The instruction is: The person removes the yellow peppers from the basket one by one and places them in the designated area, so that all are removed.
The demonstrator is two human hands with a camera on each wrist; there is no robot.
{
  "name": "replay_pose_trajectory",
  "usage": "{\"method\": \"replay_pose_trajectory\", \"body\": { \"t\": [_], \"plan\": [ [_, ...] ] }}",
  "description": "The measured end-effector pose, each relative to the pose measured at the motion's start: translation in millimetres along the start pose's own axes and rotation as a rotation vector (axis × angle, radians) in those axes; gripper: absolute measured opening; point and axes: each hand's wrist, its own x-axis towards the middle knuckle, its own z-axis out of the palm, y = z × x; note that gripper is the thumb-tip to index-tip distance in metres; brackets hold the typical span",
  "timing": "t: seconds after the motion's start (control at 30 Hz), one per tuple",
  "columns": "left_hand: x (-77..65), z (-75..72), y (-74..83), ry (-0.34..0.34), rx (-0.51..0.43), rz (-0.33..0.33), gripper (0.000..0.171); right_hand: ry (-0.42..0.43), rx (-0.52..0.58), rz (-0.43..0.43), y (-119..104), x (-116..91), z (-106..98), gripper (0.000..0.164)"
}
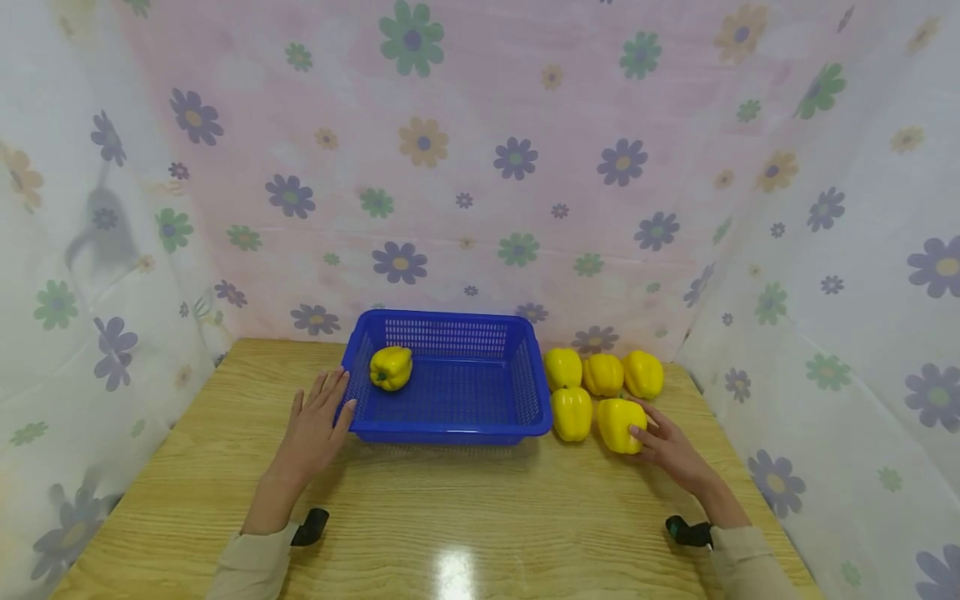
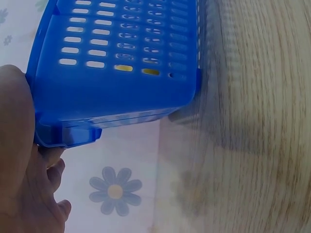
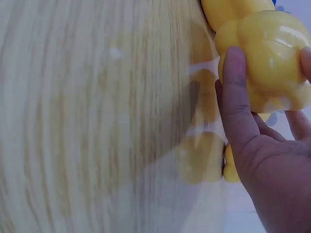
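Observation:
My right hand holds a yellow bell pepper from its right side, with fingers and thumb spread around it. In the right wrist view, that glossy pepper sits between the digits, close over the wooden table. At the left end of a blue plastic basket, my left hand rests on the rim with its fingers fairly straight. The left wrist view shows the basket's slotted wall beside this hand. One yellow bell pepper lies inside the basket, near its left wall.
Right of the basket, several more yellow peppers stand close together, one just left of the held pepper. The wooden table meets flowered cloth behind and at both sides. Dark wrist devices are worn on both arms.

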Motion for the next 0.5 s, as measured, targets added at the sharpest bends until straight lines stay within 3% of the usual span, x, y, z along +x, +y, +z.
{"method": "replay_pose_trajectory", "body": {
  "t": [0.5],
  "plan": [
    [-0.5,0.2,0.7,0.005,-0.014,0.000,0.058,-0.066,-0.035,0.034,-3.4,5.3,-9.7,0.065]
  ]
}}
